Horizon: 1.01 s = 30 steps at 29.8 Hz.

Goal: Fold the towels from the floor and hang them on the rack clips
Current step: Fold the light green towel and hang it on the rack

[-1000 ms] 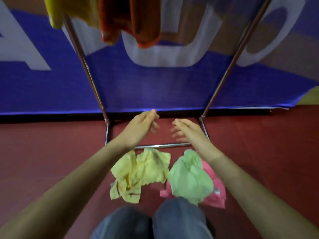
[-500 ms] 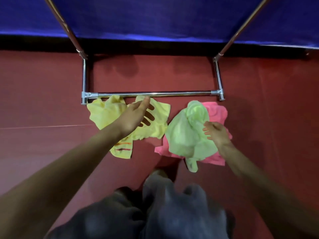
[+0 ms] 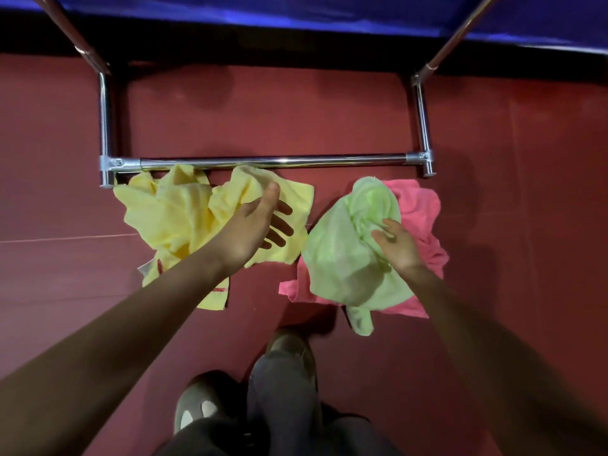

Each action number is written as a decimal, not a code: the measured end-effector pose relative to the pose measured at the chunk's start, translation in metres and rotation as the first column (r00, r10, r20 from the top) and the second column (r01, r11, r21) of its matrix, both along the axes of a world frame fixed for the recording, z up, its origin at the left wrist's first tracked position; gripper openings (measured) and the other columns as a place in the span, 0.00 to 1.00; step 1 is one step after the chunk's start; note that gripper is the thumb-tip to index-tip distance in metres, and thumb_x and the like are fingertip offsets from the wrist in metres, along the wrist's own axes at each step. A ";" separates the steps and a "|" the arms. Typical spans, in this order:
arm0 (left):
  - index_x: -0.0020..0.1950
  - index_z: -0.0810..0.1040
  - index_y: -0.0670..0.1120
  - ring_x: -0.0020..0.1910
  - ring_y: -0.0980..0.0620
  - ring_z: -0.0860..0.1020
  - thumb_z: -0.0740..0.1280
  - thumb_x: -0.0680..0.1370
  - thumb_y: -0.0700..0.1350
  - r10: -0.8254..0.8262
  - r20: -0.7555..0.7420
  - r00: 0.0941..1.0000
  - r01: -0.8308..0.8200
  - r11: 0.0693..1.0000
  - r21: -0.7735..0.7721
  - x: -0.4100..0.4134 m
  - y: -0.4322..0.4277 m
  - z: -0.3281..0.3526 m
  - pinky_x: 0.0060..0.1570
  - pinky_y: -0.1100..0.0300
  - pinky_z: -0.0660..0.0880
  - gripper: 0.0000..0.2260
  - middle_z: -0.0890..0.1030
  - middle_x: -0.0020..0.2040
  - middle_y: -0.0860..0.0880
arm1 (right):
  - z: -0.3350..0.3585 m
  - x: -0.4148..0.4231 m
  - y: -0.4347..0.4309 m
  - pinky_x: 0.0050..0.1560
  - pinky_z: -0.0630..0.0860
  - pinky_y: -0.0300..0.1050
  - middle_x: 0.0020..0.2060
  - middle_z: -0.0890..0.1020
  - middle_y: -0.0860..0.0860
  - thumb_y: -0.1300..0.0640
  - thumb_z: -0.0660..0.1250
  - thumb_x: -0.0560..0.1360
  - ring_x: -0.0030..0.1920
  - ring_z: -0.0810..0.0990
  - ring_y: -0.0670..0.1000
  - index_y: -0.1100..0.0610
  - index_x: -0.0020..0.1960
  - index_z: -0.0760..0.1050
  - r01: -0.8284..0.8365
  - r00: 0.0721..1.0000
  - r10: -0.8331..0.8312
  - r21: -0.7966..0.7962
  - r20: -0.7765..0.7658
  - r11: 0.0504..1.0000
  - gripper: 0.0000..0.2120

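Crumpled yellow towels lie on the red floor just in front of the rack's chrome base bar. My left hand hovers over their right part with fingers spread, holding nothing. To the right a light green towel lies bunched on top of a pink towel. My right hand is on the green towel, its fingertips pressed into the folds at the top of the bunch. The rack's clips are out of view.
The rack's two chrome legs run back to a blue banner along the wall. My shoes and trouser legs stand close behind the towels. Red floor stretches to both sides.
My head has tilted down from the hanging towels to the floor. Both hands have dropped from the base bar onto the piles, the right one reaching the green towel.
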State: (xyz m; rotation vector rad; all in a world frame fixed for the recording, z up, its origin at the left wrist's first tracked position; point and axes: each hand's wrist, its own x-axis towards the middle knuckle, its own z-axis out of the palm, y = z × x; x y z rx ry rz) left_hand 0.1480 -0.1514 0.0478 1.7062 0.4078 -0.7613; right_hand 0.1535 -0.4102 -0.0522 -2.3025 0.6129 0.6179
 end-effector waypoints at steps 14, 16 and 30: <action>0.51 0.75 0.46 0.41 0.49 0.78 0.45 0.78 0.58 0.007 0.005 1.000 -0.007 1.000 -0.014 -0.010 -0.003 0.045 0.48 0.54 0.73 0.24 0.81 0.43 0.47 | 0.096 -0.007 0.029 0.35 0.67 0.27 0.32 0.73 0.52 0.65 0.64 0.74 0.30 0.71 0.36 0.67 0.42 0.76 -0.153 0.963 0.061 0.344 0.262 0.926 0.05; 0.51 0.75 0.46 0.41 0.50 0.78 0.46 0.78 0.58 0.014 0.033 0.999 -0.012 0.999 -0.036 -0.011 -0.005 0.072 0.48 0.56 0.72 0.23 0.80 0.43 0.47 | 0.140 -0.005 0.038 0.36 0.68 0.25 0.32 0.75 0.49 0.67 0.63 0.74 0.30 0.72 0.34 0.64 0.43 0.77 -0.211 0.948 0.083 0.415 0.306 0.885 0.04; 0.48 0.78 0.57 0.48 0.67 0.78 0.58 0.76 0.56 -0.029 0.429 0.903 0.167 0.943 -0.288 -0.045 -0.014 0.277 0.50 0.71 0.74 0.10 0.82 0.49 0.61 | 0.426 -0.013 0.096 0.35 0.75 0.30 0.29 0.81 0.46 0.62 0.66 0.72 0.32 0.78 0.40 0.56 0.38 0.78 -0.498 0.841 0.173 0.608 0.513 0.619 0.05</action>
